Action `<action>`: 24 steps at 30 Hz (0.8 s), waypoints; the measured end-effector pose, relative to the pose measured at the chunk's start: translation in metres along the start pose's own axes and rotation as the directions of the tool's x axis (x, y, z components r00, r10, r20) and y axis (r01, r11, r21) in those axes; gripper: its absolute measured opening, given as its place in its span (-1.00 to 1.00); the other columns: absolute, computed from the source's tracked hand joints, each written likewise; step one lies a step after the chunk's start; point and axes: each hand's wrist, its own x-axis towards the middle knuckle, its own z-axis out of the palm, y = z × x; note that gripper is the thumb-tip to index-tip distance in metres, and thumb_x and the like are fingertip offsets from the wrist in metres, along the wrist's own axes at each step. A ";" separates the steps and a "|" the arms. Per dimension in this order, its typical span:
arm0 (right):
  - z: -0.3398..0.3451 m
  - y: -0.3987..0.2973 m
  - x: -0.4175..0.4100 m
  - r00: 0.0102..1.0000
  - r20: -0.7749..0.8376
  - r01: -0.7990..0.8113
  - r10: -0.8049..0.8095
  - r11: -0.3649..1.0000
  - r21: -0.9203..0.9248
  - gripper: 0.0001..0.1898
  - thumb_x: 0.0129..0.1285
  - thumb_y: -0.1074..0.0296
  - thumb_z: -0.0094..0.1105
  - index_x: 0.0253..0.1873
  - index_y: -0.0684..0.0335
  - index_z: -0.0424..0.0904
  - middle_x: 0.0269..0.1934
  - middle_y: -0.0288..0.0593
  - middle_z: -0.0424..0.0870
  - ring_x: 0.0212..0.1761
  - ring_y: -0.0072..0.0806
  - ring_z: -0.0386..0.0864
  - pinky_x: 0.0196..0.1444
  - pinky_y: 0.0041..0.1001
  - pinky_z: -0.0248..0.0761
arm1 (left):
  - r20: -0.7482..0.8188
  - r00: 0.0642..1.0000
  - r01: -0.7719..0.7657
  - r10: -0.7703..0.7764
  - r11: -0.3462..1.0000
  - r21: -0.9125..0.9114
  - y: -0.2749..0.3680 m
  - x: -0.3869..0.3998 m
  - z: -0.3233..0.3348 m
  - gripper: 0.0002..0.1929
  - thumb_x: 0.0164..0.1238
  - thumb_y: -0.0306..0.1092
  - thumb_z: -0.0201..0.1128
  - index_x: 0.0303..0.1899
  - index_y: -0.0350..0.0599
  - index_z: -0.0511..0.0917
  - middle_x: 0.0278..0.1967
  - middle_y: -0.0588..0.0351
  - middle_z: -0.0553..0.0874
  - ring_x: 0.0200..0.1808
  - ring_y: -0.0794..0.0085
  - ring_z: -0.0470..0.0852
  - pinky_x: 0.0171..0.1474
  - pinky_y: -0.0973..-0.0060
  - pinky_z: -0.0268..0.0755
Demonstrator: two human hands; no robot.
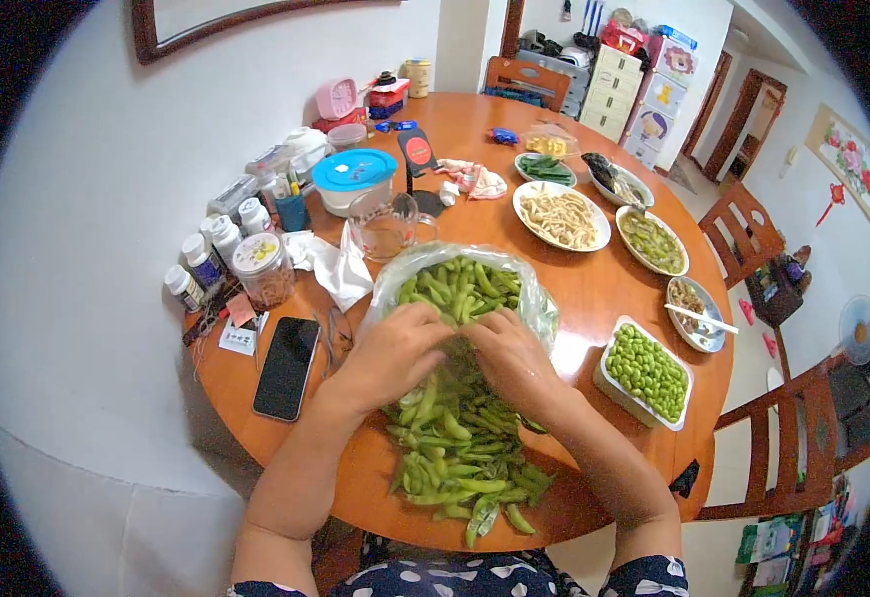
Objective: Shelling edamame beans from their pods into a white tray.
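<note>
A clear plastic bag full of green soybean pods stands before me. My left hand and my right hand meet at its near side, fingers bent inward and fingertips close together. Blur and the fingers hide whether a pod or the bag's rim is pinched between them. Below my hands, a loose heap of pods spreads towards the table's near edge, some of them split and flattened. To the right, a white plastic tub is heaped with shelled green beans.
On the left lie a smartphone, a lidded jar and several pill bottles. A glass measuring jug stands behind the bag. Dishes of food, including a plate of mushrooms and a bowl with chopsticks, line the right side.
</note>
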 end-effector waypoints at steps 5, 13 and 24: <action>-0.001 -0.005 -0.009 0.999 -0.052 0.015 -0.009 0.993 0.114 -0.70 0.18 0.63 0.19 0.02 0.30 0.67 -0.13 0.01 0.64 0.00 0.00 0.55 0.09 -0.13 0.48 | 0.027 0.999 0.019 -0.019 1.000 0.000 -0.002 0.000 0.002 -0.78 0.29 -0.44 0.40 -0.04 -0.18 0.72 -0.11 -0.06 0.71 0.03 0.01 0.68 0.15 0.18 0.54; 0.009 0.020 -0.020 0.948 -0.288 0.187 -0.136 0.970 0.157 -0.74 0.14 0.65 0.31 -0.05 0.29 0.69 -0.19 -0.06 0.68 -0.12 -0.06 0.64 -0.08 -0.21 0.57 | 0.020 1.000 -0.003 0.004 0.998 -0.064 0.004 0.004 -0.006 -0.80 0.27 -0.45 0.42 -0.08 -0.16 0.74 -0.15 -0.02 0.73 -0.04 0.06 0.71 0.07 0.21 0.57; -0.003 0.009 -0.020 0.914 -0.396 0.140 -0.086 0.984 0.110 -0.77 0.19 0.61 0.33 -0.04 0.29 0.68 -0.20 -0.04 0.68 -0.13 -0.06 0.65 -0.09 -0.21 0.55 | 0.013 0.999 -0.029 0.031 0.991 -0.128 0.005 0.003 -0.008 -0.78 0.31 -0.47 0.41 -0.02 -0.12 0.76 -0.20 0.02 0.75 -0.10 0.12 0.75 -0.02 0.27 0.60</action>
